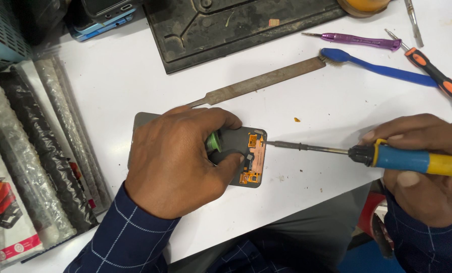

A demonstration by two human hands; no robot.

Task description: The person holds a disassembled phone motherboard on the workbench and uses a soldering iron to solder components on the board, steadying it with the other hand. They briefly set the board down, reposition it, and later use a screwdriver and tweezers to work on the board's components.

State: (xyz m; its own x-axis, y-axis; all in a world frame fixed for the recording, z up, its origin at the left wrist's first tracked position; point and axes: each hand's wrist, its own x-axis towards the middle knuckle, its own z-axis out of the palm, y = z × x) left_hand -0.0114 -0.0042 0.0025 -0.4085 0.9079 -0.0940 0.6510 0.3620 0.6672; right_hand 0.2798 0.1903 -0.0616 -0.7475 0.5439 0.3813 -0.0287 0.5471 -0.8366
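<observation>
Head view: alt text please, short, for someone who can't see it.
A right hand holds a blue-and-yellow soldering iron, its tip at the orange flex cable on a phone screen panel pinned to a white table by the left hand.

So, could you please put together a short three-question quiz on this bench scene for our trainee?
1. True or false: the left hand presses down on the dark grey phone screen panel with orange flex cables.
2. Which tool does the right hand hold? A) the purple-handled metal pick B) the blue and yellow-handled soldering iron C) the long flat metal file
3. Fill in: the blue-handled brush lies on the white table between the file's end and the orange and black ______.

Key: 1 true; 2 B; 3 screwdriver.
</observation>
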